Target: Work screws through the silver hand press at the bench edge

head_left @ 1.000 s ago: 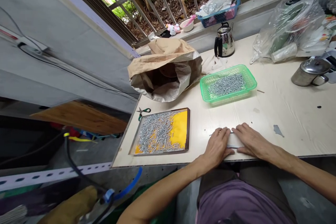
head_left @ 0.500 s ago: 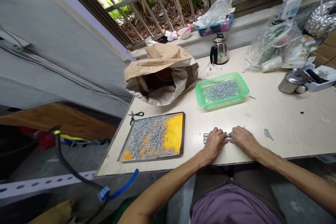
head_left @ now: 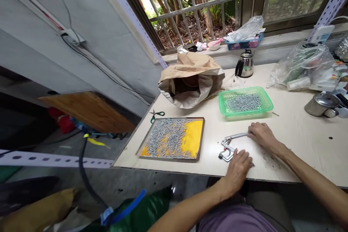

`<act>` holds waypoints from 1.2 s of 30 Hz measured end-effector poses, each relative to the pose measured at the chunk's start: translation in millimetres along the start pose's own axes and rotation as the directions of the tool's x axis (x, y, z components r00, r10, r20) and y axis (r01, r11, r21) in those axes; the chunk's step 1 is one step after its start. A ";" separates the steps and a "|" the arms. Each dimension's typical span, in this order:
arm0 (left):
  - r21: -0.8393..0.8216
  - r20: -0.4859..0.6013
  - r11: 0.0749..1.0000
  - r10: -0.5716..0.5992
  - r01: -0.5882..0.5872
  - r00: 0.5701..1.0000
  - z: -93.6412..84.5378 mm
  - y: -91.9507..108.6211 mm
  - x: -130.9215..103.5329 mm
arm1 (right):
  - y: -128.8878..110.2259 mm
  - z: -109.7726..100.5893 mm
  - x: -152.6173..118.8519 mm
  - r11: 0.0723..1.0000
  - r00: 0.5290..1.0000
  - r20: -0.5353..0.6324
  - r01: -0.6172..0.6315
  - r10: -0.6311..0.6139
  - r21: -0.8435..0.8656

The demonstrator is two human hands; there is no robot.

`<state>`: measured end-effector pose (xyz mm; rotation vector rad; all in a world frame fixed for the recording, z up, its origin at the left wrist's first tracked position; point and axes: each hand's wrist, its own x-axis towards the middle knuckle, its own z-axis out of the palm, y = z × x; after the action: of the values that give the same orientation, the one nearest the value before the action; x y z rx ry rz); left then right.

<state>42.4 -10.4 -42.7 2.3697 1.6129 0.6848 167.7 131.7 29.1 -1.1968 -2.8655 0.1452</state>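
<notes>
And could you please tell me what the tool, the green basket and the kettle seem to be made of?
Tool: probably metal, judging by its silvery-grey, dully shining arm and frame.
Green basket: likely plastic, slightly translucent, with pierced walls.
Kettle: polished metal, perhaps stainless steel, from its bright reflections; its black handle looks like plastic.

- On the table (head_left: 299,130), toward its left side: the tray (head_left: 201,141), metal pins (head_left: 165,136) in it.
- Just behind the tray's left part: scissors (head_left: 157,114); farther back, the paper sack (head_left: 194,65).
- Right of the sack: the plastic basket (head_left: 244,113), also holding metal pins; behind it, the kettle (head_left: 247,67).
- In front of the basket, right of the tray: the hand clamp (head_left: 230,149).
- Far right: the lidded mug (head_left: 320,105), the plastic bag (head_left: 301,65) behind it.
- On the windowsill (head_left: 288,38): a bowl (head_left: 214,46), left of a small basket (head_left: 243,45).
</notes>
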 end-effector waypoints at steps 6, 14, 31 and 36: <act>-0.066 0.017 0.997 0.027 -0.025 0.999 10.1 -8.7 2.7 | -59.3 7.7 15.9 0.954 0.955 0.001 0.296 -0.296 0.036; 0.004 0.052 0.972 0.234 -0.234 0.971 6.4 -5.8 -28.4 | -104.7 36.4 39.8 0.853 0.849 -0.086 0.518 -0.521 -0.059; 0.410 -0.085 0.656 -0.665 0.634 0.742 -140.9 -174.2 -54.8 | -29.2 -25.3 19.9 0.980 0.980 -0.180 0.114 -0.084 0.165; 0.204 -0.069 0.758 -0.620 0.620 0.781 -143.6 -147.4 -45.3 | -62.9 29.8 -43.6 0.981 0.998 -0.015 0.068 -0.066 0.181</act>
<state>-161.3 -8.6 10.8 1.7357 2.3911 0.3730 151.9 54.5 5.9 -1.0640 -2.8074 0.3894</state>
